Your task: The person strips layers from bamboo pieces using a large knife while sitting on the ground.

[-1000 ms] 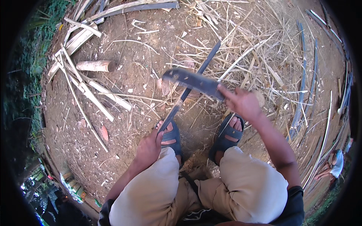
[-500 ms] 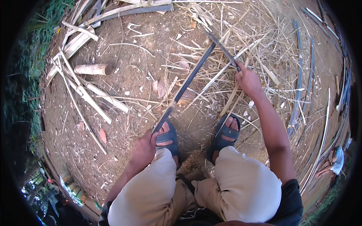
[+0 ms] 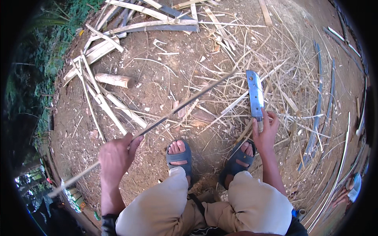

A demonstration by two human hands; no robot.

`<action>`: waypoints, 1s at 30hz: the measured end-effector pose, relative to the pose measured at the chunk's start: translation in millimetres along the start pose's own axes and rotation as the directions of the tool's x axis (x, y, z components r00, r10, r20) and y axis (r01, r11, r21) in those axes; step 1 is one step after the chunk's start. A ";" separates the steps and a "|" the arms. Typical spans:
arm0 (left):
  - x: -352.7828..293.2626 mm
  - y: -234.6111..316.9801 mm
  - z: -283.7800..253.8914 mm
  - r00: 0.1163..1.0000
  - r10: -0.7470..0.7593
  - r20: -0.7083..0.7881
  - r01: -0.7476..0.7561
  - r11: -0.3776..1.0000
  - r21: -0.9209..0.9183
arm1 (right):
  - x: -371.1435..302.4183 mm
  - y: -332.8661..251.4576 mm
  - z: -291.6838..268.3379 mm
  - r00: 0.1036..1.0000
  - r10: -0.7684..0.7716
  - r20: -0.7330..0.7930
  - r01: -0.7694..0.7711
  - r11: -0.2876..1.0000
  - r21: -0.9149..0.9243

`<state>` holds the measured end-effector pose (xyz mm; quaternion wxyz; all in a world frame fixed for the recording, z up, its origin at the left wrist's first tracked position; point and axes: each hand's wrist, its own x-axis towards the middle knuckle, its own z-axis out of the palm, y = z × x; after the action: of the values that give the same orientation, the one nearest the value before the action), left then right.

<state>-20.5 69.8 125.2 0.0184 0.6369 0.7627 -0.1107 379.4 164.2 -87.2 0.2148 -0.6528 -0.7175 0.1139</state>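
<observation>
My left hand [image 3: 116,159] is closed around a long thin strip, likely bamboo [image 3: 185,103], with one dark face and one pale edge. The strip slants from the lower left, behind the hand, up to the middle of the ground litter. My right hand [image 3: 266,135] grips the short handle of a broad-bladed knife [image 3: 256,92]. Its blade points away from me, the flat shiny side with several small round marks turned up. The blade's tip is a little to the right of the strip's far end, and the two are apart.
Pale shavings [image 3: 283,82] litter the ground beyond my sandalled feet [image 3: 179,157]. Split pieces [image 3: 153,26] lie at the far left, near a short log [image 3: 115,80]. Dark strips [image 3: 318,98] line the right side. Another person [image 3: 350,190] is at the right edge.
My left hand has moved left and forward, and the strip lies at a flatter slant. My right hand has come nearer me, with the knife swung away from the strip and its flat side turned up.
</observation>
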 end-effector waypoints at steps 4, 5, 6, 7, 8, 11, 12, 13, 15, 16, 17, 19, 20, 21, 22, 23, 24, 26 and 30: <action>-3.0 8.7 -69.7 0.980 0.166 -0.110 -0.145 0.973 0.181 | 47.7 -82.3 -63.7 0.920 -0.382 -0.082 0.386 0.921 0.042; -3.7 16.4 -80.8 0.969 0.214 -0.121 -0.188 0.962 0.198 | 58.6 -100.7 -82.7 0.879 -0.470 -0.081 0.471 0.882 0.005; -4.2 26.3 -91.7 0.958 0.259 -0.123 -0.228 0.948 0.224 | 63.8 -110.2 -89.4 0.831 -0.550 -0.076 0.550 0.835 -0.023; -1.9 33.4 -99.8 0.942 0.310 -0.128 -0.273 0.930 0.246 | 66.2 -105.1 -91.7 0.855 -0.514 0.068 0.503 0.855 0.125; 3.1 33.6 -103.4 0.914 0.375 -0.154 -0.321 0.902 0.289 | 68.0 -93.7 -91.8 0.847 -0.488 0.212 0.430 0.862 0.267; 32.2 29.8 -98.9 0.826 0.520 -0.216 -0.440 0.836 0.330 | 59.0 -60.1 -79.6 0.793 -0.533 0.296 0.400 0.821 0.407; 45.9 28.9 -93.9 0.802 0.549 -0.237 -0.459 0.819 0.346 | 49.8 -56.9 -77.3 0.816 -0.470 0.337 0.309 0.847 0.433; 60.7 31.1 -85.4 0.767 0.583 -0.267 -0.484 0.800 0.356 | 38.0 -52.8 -78.0 0.836 -0.398 0.379 0.216 0.872 0.439; 83.1 33.6 -67.8 0.723 0.603 -0.337 -0.496 0.792 0.355 | 16.2 -54.5 -74.0 0.921 -0.342 0.188 0.223 0.857 0.465; 96.2 33.5 -51.3 0.708 0.596 -0.379 -0.491 0.801 0.341 | 6.1 -55.4 -68.2 0.949 -0.304 0.090 0.225 0.846 0.483; 108.0 34.2 -36.3 0.692 0.589 -0.418 -0.488 0.808 0.331 | -2.4 -54.1 -61.7 0.965 -0.252 0.071 0.188 0.855 0.483; 122.3 40.6 -13.8 0.696 0.586 -0.414 -0.485 0.810 0.331 | -20.4 -49.0 -50.5 0.989 -0.141 0.043 0.103 0.869 0.484; 121.3 47.3 -6.4 0.742 0.527 -0.414 -0.483 0.849 0.216 | -25.5 -44.9 -46.4 0.990 -0.138 0.015 0.115 0.877 0.466; 118.1 50.6 -3.9 0.735 0.481 -0.478 -0.476 0.868 0.142 | -30.7 -43.4 -41.5 0.994 -0.106 0.024 0.083 0.881 0.465; 115.4 54.5 -0.4 0.724 0.427 -0.542 -0.473 0.879 0.060 | -34.1 -41.5 -38.9 0.997 -0.075 0.032 0.052 0.889 0.456; 113.1 57.0 3.6 0.710 0.366 -0.601 -0.472 0.881 -0.021 | -36.6 -39.7 -37.6 0.998 -0.044 0.038 0.022 0.895 0.446; 113.0 56.9 14.1 0.699 0.290 -0.653 -0.458 0.884 -0.097 | -38.0 -38.3 -37.4 0.999 -0.042 0.024 0.027 0.899 0.436; 105.7 47.1 27.9 0.758 -0.103 -0.644 -0.305 0.817 -0.489 | -41.6 -46.2 -32.5 0.999 -0.044 0.011 0.034 0.892 0.450; 117.1 18.8 38.7 0.889 -0.457 0.038 -0.029 -0.140 -0.990 | -48.6 -36.8 -22.4 0.946 -0.018 0.323 -0.156 0.850 0.503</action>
<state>-28.5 178.8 65.0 0.3357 0.2803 0.6758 0.5933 359.6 109.2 -58.9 0.2620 -0.5688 -0.6602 0.4147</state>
